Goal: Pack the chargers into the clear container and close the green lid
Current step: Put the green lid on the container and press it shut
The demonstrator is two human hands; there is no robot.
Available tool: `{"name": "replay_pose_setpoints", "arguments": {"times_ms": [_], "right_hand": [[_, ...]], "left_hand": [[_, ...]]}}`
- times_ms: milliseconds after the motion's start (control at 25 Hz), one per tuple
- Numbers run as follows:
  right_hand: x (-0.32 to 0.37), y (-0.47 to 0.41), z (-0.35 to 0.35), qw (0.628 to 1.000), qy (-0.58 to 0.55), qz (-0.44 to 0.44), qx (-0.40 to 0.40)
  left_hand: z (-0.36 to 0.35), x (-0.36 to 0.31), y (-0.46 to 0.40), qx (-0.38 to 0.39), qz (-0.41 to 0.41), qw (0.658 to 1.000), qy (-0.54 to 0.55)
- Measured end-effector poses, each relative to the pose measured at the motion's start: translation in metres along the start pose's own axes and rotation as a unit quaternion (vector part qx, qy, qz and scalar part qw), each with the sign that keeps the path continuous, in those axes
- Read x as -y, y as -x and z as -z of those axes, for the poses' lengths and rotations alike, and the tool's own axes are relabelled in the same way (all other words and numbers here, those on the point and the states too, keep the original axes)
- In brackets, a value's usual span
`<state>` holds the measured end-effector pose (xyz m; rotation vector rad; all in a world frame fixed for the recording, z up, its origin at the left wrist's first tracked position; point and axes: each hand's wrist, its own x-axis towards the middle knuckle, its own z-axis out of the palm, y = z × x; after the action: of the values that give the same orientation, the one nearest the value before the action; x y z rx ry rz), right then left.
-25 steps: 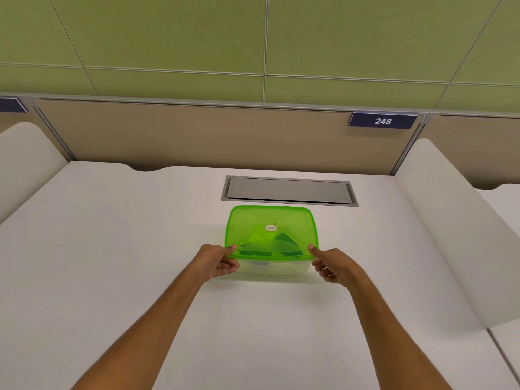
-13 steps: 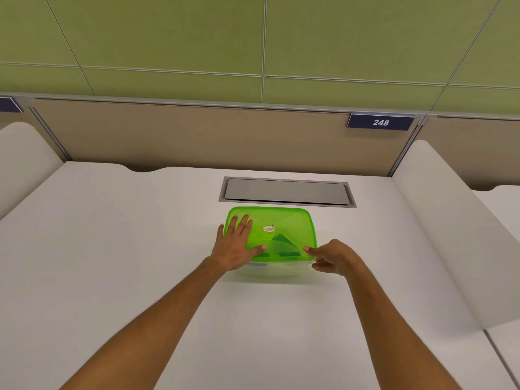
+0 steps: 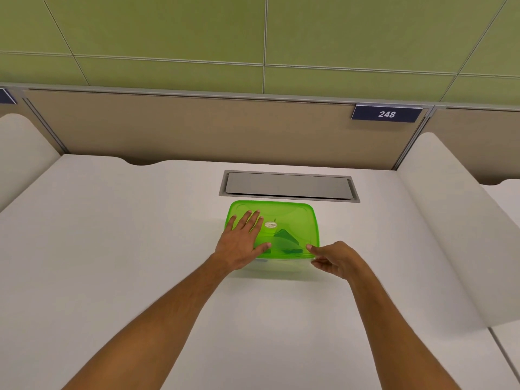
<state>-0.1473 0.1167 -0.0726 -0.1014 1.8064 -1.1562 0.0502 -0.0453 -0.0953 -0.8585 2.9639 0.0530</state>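
Note:
A green lid (image 3: 292, 218) lies on top of the clear container (image 3: 277, 266) in the middle of the white desk. Dark shapes of the chargers (image 3: 285, 243) show dimly through the lid. My left hand (image 3: 242, 240) rests flat on the lid's left half, fingers spread, palm down. My right hand (image 3: 333, 258) sits at the lid's near right corner, thumb and fingers pinching its edge.
A grey metal cable hatch (image 3: 288, 185) is set in the desk just behind the container. White curved dividers (image 3: 455, 229) rise at both sides. A beige partition with a sign reading 248 (image 3: 387, 114) stands at the back.
My left hand left the lid's near left corner and went flat onto the lid's left half. My right hand stayed at the near right corner.

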Motion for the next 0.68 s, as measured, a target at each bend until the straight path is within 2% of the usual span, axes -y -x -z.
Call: {"name": "replay_pose_setpoints", "arguments": {"times_ms": [440,560,680], "right_hand": [[-0.006,0.000,-0.007,0.998,-0.019,0.011,-0.058],[0.003,0.001,-0.008,0.993,0.087,0.031,-0.067],[0.016,0.006,-0.029,0.958,0.227,0.053,-0.165]], "left_hand": [[-0.005,-0.003,-0.001,-0.019,0.006,1.000,-0.014],[-0.003,-0.004,-0.001,-0.018,0.008,1.000,-0.009],[-0.001,-0.006,-0.002,-0.016,0.014,1.000,-0.004]]}}
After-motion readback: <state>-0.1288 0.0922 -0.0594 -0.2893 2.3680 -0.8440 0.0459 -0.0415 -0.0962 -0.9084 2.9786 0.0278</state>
